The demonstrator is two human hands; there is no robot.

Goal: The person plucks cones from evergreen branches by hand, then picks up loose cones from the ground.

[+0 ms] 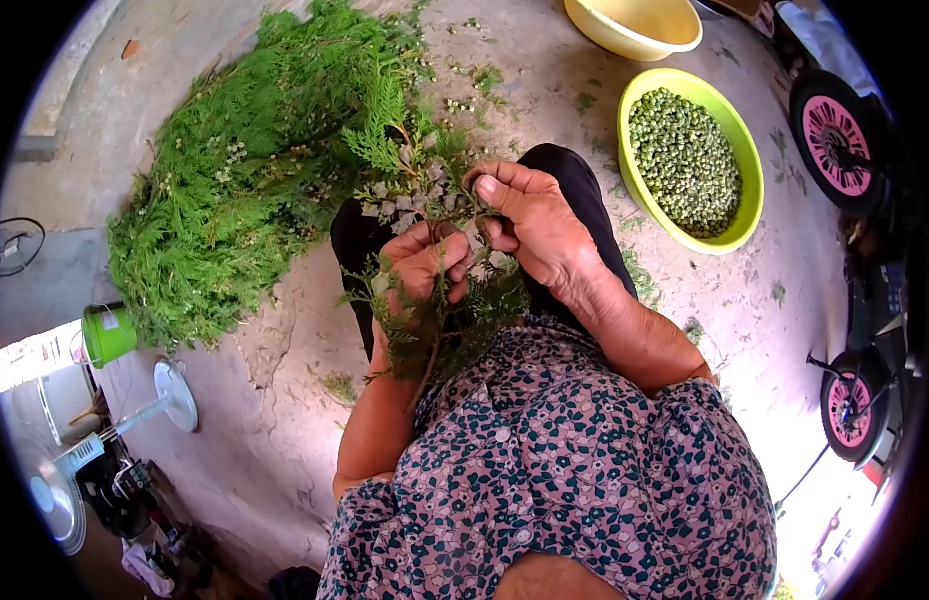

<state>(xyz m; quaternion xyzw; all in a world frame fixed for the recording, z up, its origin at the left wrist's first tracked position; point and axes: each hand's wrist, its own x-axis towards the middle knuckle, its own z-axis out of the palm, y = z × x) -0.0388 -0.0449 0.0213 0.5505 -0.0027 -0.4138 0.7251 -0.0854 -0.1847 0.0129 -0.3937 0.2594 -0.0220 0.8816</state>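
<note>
Your left hand (424, 262) clasps the sprig (489, 303) | long axis roughly 12-to-6 | your right hand (539, 222) at its 2 o'clock, grip unclear | left nearer

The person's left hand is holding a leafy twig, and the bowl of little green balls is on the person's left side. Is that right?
Not quite: the head view shows the bowl of little green balls on the person's right side. The left hand is holding a leafy twig, as you said.
</note>
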